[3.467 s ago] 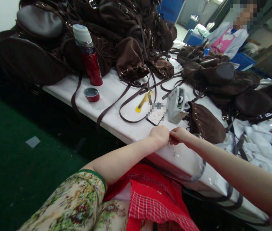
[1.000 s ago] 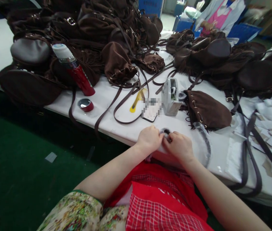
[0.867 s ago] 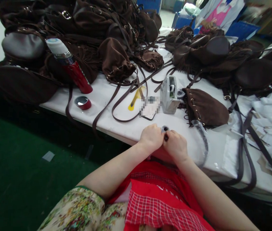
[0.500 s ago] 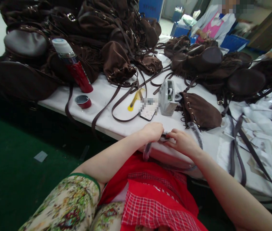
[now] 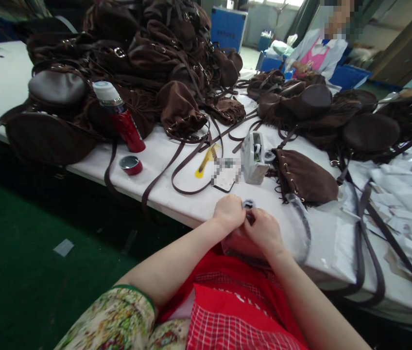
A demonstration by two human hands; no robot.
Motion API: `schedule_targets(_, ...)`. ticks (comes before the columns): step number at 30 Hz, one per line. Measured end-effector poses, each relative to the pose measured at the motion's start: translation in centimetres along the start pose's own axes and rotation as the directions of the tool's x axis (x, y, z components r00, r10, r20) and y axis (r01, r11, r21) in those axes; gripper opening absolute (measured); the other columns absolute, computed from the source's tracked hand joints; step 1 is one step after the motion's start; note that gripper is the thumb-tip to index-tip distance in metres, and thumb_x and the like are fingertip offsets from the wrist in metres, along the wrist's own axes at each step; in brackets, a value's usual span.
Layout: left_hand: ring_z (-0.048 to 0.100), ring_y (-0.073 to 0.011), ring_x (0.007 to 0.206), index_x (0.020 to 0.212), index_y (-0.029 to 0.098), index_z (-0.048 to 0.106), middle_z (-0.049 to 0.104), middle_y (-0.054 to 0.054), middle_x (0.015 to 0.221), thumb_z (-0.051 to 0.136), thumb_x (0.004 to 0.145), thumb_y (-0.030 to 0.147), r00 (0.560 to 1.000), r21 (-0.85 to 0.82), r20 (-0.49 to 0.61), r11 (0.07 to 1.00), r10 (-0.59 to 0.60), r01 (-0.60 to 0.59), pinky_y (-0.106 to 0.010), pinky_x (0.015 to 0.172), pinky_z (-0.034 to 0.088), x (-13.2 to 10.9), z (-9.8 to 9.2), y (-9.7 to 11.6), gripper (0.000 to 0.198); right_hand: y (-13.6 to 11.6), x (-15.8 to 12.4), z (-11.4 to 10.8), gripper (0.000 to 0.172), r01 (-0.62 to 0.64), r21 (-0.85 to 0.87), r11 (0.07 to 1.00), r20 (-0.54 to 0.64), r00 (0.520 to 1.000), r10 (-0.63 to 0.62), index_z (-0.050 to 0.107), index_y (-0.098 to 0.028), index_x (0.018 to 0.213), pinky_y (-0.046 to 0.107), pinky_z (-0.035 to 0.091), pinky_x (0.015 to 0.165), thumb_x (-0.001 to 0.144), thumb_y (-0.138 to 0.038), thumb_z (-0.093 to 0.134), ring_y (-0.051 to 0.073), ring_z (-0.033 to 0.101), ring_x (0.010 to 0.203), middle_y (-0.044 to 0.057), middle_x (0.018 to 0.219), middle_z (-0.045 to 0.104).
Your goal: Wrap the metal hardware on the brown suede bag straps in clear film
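Observation:
My left hand (image 5: 230,212) and my right hand (image 5: 264,231) meet at the table's near edge, fingers closed. Between them they grip a dark strap wrapped in clear plastic (image 5: 248,204); its end pokes up at the fingertips. The rest of the wrapped strap curves out in a loop to the right, over the table edge by the red apron. Just beyond the right hand lies a brown drawstring bag (image 5: 305,175) with fringe. A phone (image 5: 226,179) and a clear tape dispenser (image 5: 255,163) are close in front of my hands.
A yellow-handled brush (image 5: 205,163), a red thermos (image 5: 128,126) and its red cup (image 5: 131,166) stand to the left. Brown bags (image 5: 177,53) are piled behind. White plastic and paper (image 5: 401,209) lie at right. Across the table works a person in a pink apron (image 5: 313,61).
My right hand has moved left and turned inward, closer to my left hand. The strap end now sticks up between the fingers. The view has shifted slightly.

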State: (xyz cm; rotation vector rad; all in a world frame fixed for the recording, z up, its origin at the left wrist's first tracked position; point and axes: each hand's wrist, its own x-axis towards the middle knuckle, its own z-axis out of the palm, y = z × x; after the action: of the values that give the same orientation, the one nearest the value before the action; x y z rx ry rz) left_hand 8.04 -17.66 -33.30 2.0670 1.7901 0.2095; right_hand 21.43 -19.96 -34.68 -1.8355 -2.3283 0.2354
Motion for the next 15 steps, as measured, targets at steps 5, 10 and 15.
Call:
schedule_targets(5,0.065,-0.0218,0.088,0.089,0.022,0.074,0.07,-0.007,0.096,0.053,0.081,0.025,0.964,0.02,0.119,0.97,0.239,-0.243,-0.029,0.076,0.049,2.4,-1.0,-0.3,0.022,3.6,0.8,-2.8,0.03,0.237,0.042,0.971,0.231,0.943,-0.24,0.065,-0.026,0.109,0.026,0.037,0.063,0.085,-0.041,0.055,0.017,0.061,0.072,0.002,0.082,0.067)
schedule_targets(10,0.064,-0.0167,0.088,0.095,0.023,0.074,0.072,-0.002,0.093,0.055,0.083,0.03,0.883,-0.061,0.183,0.902,0.432,-0.428,-0.022,0.079,0.047,4.1,-1.1,-1.0,0.023,5.1,1.4,-3.3,0.029,0.383,-0.027,0.923,0.258,0.895,-0.364,0.067,-0.027,0.102,0.026,0.038,0.071,0.088,-0.047,0.053,0.017,0.06,0.08,0.003,0.09,0.062)
schedule_targets(15,0.064,-0.019,0.082,0.087,0.019,0.074,0.07,-0.007,0.087,0.044,0.09,0.04,0.968,-0.019,0.03,0.968,0.25,-0.25,-0.027,0.074,0.048,1.8,-0.2,-1.4,0.036,3.6,0.4,-1.5,0.035,0.215,-0.07,0.974,0.111,0.972,-0.207,0.067,-0.023,0.087,0.027,0.036,0.065,0.087,-0.052,0.049,0.017,0.06,0.074,0.003,0.082,0.063)
